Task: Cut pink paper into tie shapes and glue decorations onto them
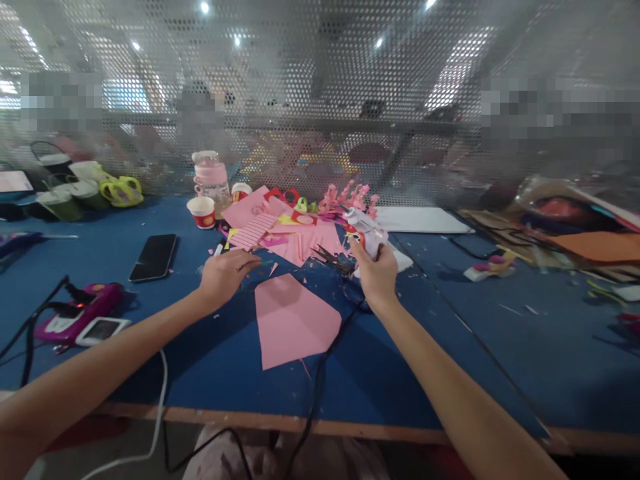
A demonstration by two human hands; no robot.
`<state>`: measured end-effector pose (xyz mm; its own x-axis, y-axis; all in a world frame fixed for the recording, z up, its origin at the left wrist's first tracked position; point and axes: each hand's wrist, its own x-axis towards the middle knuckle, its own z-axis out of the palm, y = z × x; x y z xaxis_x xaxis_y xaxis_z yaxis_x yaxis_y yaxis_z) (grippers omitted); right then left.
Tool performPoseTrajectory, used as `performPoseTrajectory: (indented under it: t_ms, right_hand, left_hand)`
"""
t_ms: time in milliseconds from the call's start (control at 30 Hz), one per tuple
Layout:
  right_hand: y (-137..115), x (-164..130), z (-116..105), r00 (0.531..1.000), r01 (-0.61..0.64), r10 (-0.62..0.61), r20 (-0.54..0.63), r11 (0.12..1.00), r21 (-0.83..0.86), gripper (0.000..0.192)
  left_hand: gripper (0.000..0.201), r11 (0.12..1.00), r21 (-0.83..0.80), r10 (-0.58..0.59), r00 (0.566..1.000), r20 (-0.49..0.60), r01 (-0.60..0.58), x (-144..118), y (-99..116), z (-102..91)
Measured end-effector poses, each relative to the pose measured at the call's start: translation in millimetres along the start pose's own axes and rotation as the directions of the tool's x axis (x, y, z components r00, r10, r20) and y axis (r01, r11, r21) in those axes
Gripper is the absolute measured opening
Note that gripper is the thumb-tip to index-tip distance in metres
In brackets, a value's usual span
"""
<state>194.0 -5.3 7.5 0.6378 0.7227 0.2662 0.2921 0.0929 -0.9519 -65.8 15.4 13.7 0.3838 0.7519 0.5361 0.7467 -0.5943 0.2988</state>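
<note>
My right hand [379, 270] is wrapped round a white glue gun [367, 230], its nozzle tipped up and to the left. Just beside that hand lie open scissors [333, 260], dark blades towards the pile of pink paper. My left hand [225, 275] hovers low over the table with fingers drawn together; whatever sits between them, if anything, is too small to make out. A large pink paper sheet [295, 320] with cut corners lies flat between my forearms. Behind my left hand are a striped pink paper piece [254, 231] and a white-tipped marker [219, 247].
A black cord [320, 380] runs over the table's front edge. At left are a phone [154, 257] and a purple power strip [83, 310]. Paper cups [203, 213], a pink bottle [211, 177] and pink paper flowers [347, 199] stand by the perforated screen [300, 80].
</note>
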Motion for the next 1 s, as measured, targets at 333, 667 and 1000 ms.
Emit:
performPoseTrajectory:
  t_ms: [333,667,1000]
  right_hand:
    - [2.8,0.1,-0.4,1.000,0.020,-0.019,0.015,0.996,-0.086,0.041]
    - [-0.7,-1.7,-9.6,0.894,0.413,-0.286,0.346,0.827,-0.383,0.029]
    - [11.9,-3.9,-11.9,0.757,0.653,-0.484,0.440,0.538,-0.533,0.021]
  left_hand:
    - [0.020,0.977,-0.153,-0.120,0.975,0.185,0.150,2.8,3.5,-1.6]
    - [0.015,0.833,-0.225,0.553,0.774,0.310,-0.505,-20.5,34.3,10.5]
    - [0.027,0.829,-0.190,0.554,0.726,0.406,-0.526,-30.0,33.1,22.6]
